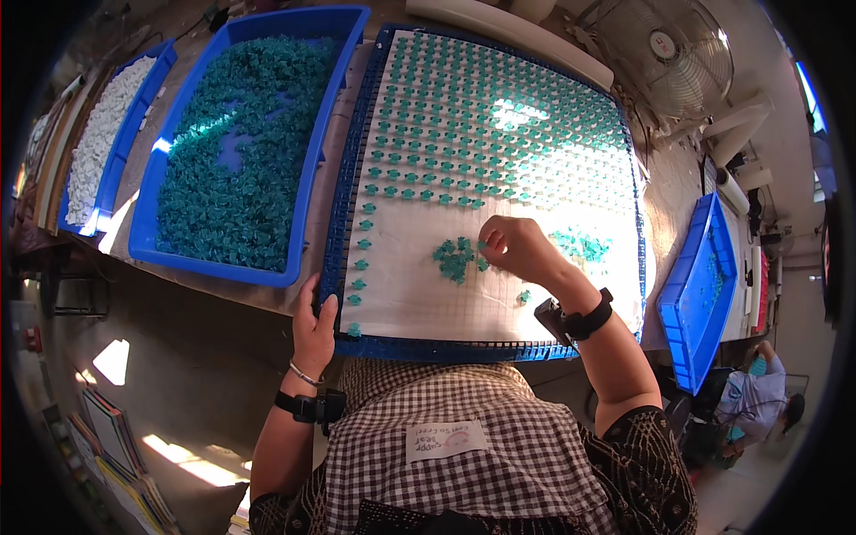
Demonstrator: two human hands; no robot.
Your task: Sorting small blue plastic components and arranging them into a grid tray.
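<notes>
A white sheet point(401, 294) with a faint grid lies on a large blue slatted tray point(419, 348) in front of me. Rows of small teal plastic pieces point(428, 178) cover its far part, and one column runs down its left side. My right hand point(519, 251) is pinched at the right of a loose teal heap point(453, 259), fingertips on a small teal piece point(482, 264) they partly hide. Beyond that wrist lies a second teal heap point(584, 244), and a single piece point(524, 297) sits nearer me. My left hand point(314, 323) grips the tray's left edge near the front corner.
To the left stands a deep blue bin point(299, 259) full of teal pieces, then a blue bin of white pieces point(107, 134). A tilted blue bin point(691, 303) stands at right. A fan point(660, 53) and a white roll point(517, 36) are behind; another person point(753, 401) sits far right.
</notes>
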